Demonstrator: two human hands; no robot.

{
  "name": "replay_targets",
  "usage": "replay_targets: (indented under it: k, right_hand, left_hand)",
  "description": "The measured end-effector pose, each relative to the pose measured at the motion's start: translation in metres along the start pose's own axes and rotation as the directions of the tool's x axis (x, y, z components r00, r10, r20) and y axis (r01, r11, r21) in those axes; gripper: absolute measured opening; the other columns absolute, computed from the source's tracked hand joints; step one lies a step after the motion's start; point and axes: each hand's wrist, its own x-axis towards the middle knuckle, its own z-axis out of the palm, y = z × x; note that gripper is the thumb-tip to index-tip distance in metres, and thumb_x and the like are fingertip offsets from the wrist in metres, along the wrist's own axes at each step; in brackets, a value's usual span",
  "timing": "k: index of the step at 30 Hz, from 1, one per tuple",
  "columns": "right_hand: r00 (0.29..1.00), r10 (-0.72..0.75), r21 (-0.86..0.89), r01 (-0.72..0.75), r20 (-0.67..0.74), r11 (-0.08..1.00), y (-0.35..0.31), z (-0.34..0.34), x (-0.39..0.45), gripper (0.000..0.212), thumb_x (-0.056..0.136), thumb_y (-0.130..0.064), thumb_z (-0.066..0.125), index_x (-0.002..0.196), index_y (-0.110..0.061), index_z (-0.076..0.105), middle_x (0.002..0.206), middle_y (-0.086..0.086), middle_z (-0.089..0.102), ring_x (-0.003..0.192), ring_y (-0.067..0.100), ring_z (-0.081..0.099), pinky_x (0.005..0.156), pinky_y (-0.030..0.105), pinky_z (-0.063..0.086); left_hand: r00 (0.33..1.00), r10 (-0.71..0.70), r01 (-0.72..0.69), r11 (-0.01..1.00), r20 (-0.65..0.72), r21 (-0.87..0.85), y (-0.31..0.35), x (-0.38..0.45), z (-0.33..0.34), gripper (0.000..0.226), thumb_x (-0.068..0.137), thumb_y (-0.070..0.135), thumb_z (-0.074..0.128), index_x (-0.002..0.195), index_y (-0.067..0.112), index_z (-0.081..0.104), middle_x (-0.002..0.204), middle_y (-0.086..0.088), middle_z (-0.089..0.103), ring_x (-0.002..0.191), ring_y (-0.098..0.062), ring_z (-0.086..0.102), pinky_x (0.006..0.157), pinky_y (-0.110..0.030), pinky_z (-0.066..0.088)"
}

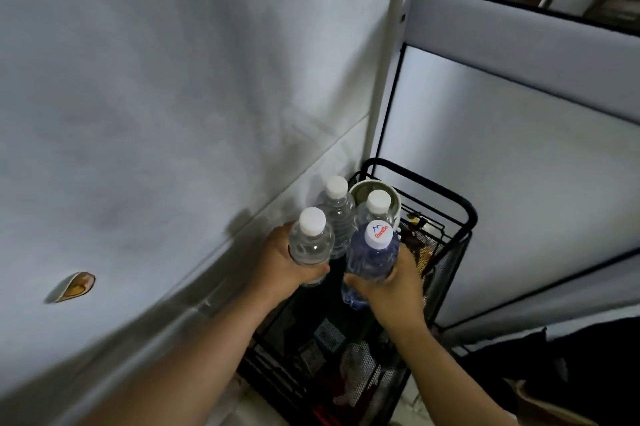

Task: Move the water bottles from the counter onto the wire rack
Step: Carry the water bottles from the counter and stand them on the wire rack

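Note:
My left hand (282, 261) grips a clear water bottle (310, 242) with a plain white cap, upright over the left side of the black wire rack (446, 273). My right hand (391, 290) grips a bluish bottle (370, 261) whose white cap bears a red and blue logo, held upright over the rack's middle. Two more clear bottles stand at the rack's far end: one (337, 214) by the wall, the other (375, 205) in front of a white bowl (367, 188).
The rack stands in a corner between a pale wall (173, 114) on the left and a white fabric cabinet (519, 166) with black trim on the right. Lower mesh tiers of the rack hold mixed small items. A dark bundle lies at bottom right.

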Motion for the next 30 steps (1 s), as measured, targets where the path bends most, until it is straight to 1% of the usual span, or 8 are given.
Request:
replay_targets:
  k: [5,9,11,14,18,24,26,30]
  right_hand:
    - [0.997,-0.014,-0.043,0.011,-0.070,0.999,0.001,0.014,-0.005,0.066,0.053,-0.011,0.087,0.093,-0.045,0.046,0.107,-0.008,0.060,0.091,-0.004,0.058,0.066,0.001,0.041]
    - [0.997,-0.023,-0.062,0.019,-0.072,0.998,0.003,0.022,-0.004,0.072,0.053,-0.013,0.087,0.098,-0.046,0.042,0.113,-0.006,0.057,0.098,0.000,0.056,0.077,0.006,0.041]
    - [0.998,-0.028,-0.079,0.024,-0.056,0.997,0.005,0.023,-0.004,0.072,0.053,-0.016,0.088,0.102,-0.042,0.041,0.115,-0.002,0.056,0.101,0.006,0.056,0.080,0.010,0.043]
    - [0.997,-0.045,-0.099,0.039,-0.060,0.994,0.007,0.023,-0.004,0.073,0.053,-0.020,0.088,0.100,-0.044,0.038,0.113,-0.002,0.054,0.098,0.001,0.056,0.072,0.002,0.043]
    - [0.998,-0.004,-0.126,-0.004,-0.059,0.992,0.011,0.022,-0.003,0.075,0.054,-0.020,0.087,0.108,-0.033,0.037,0.115,-0.002,0.054,0.099,0.006,0.055,0.075,0.009,0.044]
    - [0.998,0.036,-0.088,-0.041,-0.060,0.995,0.017,0.024,-0.007,0.055,0.062,-0.015,0.082,0.097,-0.031,0.043,0.108,0.002,0.059,0.087,0.002,0.059,0.060,0.007,0.048]
    - [0.998,0.039,-0.056,-0.042,-0.058,0.998,0.015,0.026,-0.006,0.054,0.062,-0.013,0.082,0.096,-0.033,0.045,0.108,0.002,0.059,0.088,0.003,0.061,0.065,0.011,0.050]
    - [0.996,0.065,-0.054,-0.068,-0.060,0.996,0.011,0.033,-0.007,0.060,0.061,-0.016,0.083,0.104,-0.029,0.043,0.114,0.006,0.055,0.102,0.019,0.058,0.088,0.036,0.053]
  left_hand:
    - [1.000,0.002,-0.003,0.998,0.004,0.069,-0.015,0.009,0.001,0.052,0.043,0.045,0.083,0.091,0.044,0.061,0.092,0.028,0.069,0.079,0.007,0.067,0.066,-0.016,0.053]
    - [0.999,-0.040,0.038,0.994,0.018,0.105,-0.025,0.012,0.002,0.060,0.042,0.053,0.084,0.096,0.045,0.060,0.093,0.022,0.072,0.086,0.000,0.068,0.075,-0.038,0.059]
    - [0.998,-0.060,0.056,0.992,0.033,0.111,-0.027,0.011,0.004,0.062,0.043,0.053,0.084,0.098,0.043,0.060,0.095,0.017,0.073,0.087,-0.002,0.068,0.076,-0.041,0.059]
    - [0.998,-0.064,0.062,0.994,0.015,0.085,-0.026,0.008,0.006,0.057,0.043,0.046,0.084,0.095,0.041,0.060,0.090,0.016,0.073,0.082,-0.001,0.068,0.074,-0.041,0.059]
    - [0.996,-0.067,0.064,0.996,0.052,0.062,-0.021,0.010,0.005,0.062,0.042,0.039,0.085,0.098,0.039,0.058,0.093,0.012,0.073,0.086,-0.003,0.068,0.080,-0.041,0.057]
    - [0.990,-0.073,0.065,0.995,0.119,0.069,-0.026,0.009,-0.002,0.071,0.040,0.040,0.080,0.102,0.059,0.050,0.111,0.014,0.067,0.105,-0.008,0.063,0.094,-0.043,0.051]
    - [0.990,-0.071,0.065,0.997,0.125,0.049,-0.026,0.009,-0.003,0.072,0.041,0.037,0.080,0.104,0.059,0.050,0.113,0.013,0.067,0.107,-0.008,0.062,0.095,-0.045,0.050]
    - [0.989,-0.078,0.074,0.997,0.130,0.032,-0.023,0.010,-0.005,0.070,0.043,0.033,0.081,0.103,0.056,0.052,0.114,0.012,0.067,0.108,-0.008,0.062,0.096,-0.045,0.050]
